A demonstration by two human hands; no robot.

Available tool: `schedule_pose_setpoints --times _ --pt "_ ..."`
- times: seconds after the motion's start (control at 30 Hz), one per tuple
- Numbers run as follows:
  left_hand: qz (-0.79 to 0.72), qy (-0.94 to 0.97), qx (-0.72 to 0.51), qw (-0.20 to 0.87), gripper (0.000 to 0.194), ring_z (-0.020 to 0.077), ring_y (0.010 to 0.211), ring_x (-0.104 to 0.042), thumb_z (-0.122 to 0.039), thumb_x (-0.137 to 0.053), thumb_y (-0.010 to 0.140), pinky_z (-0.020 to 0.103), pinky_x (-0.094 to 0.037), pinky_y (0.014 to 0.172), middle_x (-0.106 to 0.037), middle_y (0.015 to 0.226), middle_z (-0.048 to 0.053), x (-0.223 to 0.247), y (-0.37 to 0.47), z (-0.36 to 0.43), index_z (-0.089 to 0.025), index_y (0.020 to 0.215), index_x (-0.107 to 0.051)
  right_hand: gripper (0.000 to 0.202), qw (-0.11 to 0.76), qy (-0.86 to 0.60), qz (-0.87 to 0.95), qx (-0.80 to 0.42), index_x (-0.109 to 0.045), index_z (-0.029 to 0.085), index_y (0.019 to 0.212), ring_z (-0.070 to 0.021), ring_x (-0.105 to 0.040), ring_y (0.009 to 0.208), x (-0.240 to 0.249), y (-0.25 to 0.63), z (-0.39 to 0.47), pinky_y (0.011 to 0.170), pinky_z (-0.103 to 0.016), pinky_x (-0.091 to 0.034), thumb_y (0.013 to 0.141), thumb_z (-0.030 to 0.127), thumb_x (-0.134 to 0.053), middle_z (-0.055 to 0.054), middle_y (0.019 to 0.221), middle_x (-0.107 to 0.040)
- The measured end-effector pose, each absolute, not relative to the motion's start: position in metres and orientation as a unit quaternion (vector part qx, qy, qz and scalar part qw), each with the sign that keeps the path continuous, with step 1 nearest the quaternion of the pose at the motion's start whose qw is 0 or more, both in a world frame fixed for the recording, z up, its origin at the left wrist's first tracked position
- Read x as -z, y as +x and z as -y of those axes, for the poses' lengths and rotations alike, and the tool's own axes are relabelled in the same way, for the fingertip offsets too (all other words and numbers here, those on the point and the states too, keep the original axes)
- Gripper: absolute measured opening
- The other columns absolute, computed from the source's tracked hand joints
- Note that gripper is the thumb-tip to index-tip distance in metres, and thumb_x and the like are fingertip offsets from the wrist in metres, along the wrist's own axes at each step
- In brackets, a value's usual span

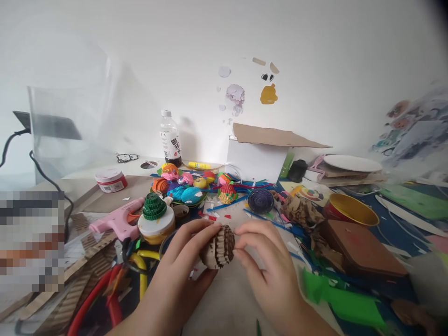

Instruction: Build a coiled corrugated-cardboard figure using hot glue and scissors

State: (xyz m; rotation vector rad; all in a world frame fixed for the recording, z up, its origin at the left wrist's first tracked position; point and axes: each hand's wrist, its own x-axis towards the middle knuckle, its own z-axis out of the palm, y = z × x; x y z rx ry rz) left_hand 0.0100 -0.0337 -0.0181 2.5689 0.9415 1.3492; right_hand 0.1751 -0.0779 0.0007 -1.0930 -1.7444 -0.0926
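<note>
The left hand (185,263) is curled around a brown corrugated paper coil (220,247), its fingers over the top and its thumb underneath. The right hand (268,263) is half curled, with its thumb and forefinger narrowly apart at the coil's right end; whether they pinch the paper or only touch it, I cannot tell.

The hands hold one such coil, raised above the middle of the cluttered surface (231,308), toward its near side. It is rounded and tilted, with its ridged, layered end toward the right hand. The side by the left hand is smoother and paler, with small dark marks, and the ridges form a ruffled, uneven rim.

Left of the hands, one dark green corrugated paper coil (154,207), stepped like a cone, sits on one white-lidded jar (157,225). One pink glue gun (119,219) lies just beside that jar, and one red jar (111,181) with a pale lid stands farther back. Beyond the hands are one dark blue flat coil (261,200) and a cluster of colorful paper pieces (182,186), too crowded to count surely.

At the back stand one clear bottle (171,140) with dark liquid low inside and one white box (255,158) under a brown cardboard sheet (276,135). To the right is one red bowl (350,210) with a yellow inside.
</note>
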Motion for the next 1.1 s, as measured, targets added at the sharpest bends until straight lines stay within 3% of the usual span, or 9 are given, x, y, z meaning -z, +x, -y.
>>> schedule_pose_setpoints --times 0.33,0.43,0.57,0.67,0.8,0.97,1.1 --pt "-0.306 0.839 -0.447 0.054 0.052 0.0192 0.109 -0.052 -0.008 -0.055 0.076 0.026 -0.048 0.086 -0.048 0.116 0.006 0.018 0.01 0.036 -0.027 0.123 -0.042 0.013 0.511 -0.457 0.727 0.036 -0.047 0.023 0.085 -0.0198 -0.056 0.085 0.001 0.173 0.08 0.075 -0.033 -0.047 0.091 0.016 -0.038 -0.006 0.088 -0.056" --pt "-0.308 0.835 -0.452 0.053 0.052 0.02 0.108 -0.052 -0.009 -0.056 0.077 0.027 -0.049 0.086 -0.049 0.116 0.006 0.018 0.01 0.035 -0.027 0.124 -0.041 0.01 0.509 -0.46 0.727 0.033 -0.047 0.023 0.098 -0.0223 -0.055 0.096 0.004 0.174 0.079 0.082 -0.036 -0.047 0.089 0.019 -0.042 -0.008 0.097 -0.057" --pt "-0.298 0.841 -0.449 0.053 0.052 0.0203 0.109 -0.052 -0.01 -0.057 0.077 0.028 -0.048 0.087 -0.048 0.117 0.007 0.018 0.009 0.035 -0.026 0.124 -0.04 0.025 0.499 -0.465 0.728 -0.069 -0.046 0.023 0.114 -0.0228 -0.055 0.1 0.007 0.176 0.077 0.084 -0.037 -0.048 0.09 0.028 -0.045 -0.009 0.107 -0.058" --pt "-0.283 0.846 -0.448 0.052 0.053 0.0187 0.109 -0.051 -0.009 -0.057 0.077 0.025 -0.047 0.089 -0.048 0.116 0.007 0.017 0.008 0.034 -0.024 0.125 -0.04 0.022 0.52 -0.452 0.71 -0.148 -0.053 0.025 0.108 -0.0198 -0.059 0.094 0.006 0.18 0.075 0.079 -0.031 -0.051 0.088 0.033 -0.049 -0.006 0.103 -0.061" --pt "-0.281 0.847 -0.447 0.053 0.054 0.0184 0.112 -0.051 -0.006 -0.056 0.076 0.026 -0.046 0.091 -0.048 0.119 0.006 0.018 0.007 0.033 -0.025 0.124 -0.04 0.017 0.528 -0.442 0.714 -0.126 -0.06 0.024 0.101 -0.0206 -0.06 0.097 0.003 0.183 0.074 0.083 -0.033 -0.05 0.087 0.029 -0.053 -0.007 0.102 -0.065" --pt "-0.28 0.842 -0.442 0.128 0.055 0.0227 0.117 -0.049 -0.009 -0.054 0.077 0.036 -0.046 0.095 -0.048 0.125 0.007 0.022 0.009 0.035 -0.028 0.126 -0.037 0.022 0.511 -0.437 0.736 -0.08 -0.06 0.024 0.106 -0.0207 -0.06 0.099 0.005 0.182 0.074 0.087 -0.036 -0.049 0.087 0.02 -0.051 -0.007 0.103 -0.066" --pt "-0.292 0.824 -0.419 0.245 0.061 0.028 0.116 -0.05 -0.023 -0.062 0.076 0.041 -0.048 0.094 -0.049 0.128 0.01 0.021 0.01 0.039 -0.03 0.13 -0.034 0.027 0.515 -0.415 0.749 -0.049 -0.058 0.026 0.113 -0.0208 -0.061 0.098 0.005 0.18 0.074 0.085 -0.037 -0.051 0.088 0.018 -0.05 -0.007 0.104 -0.066"
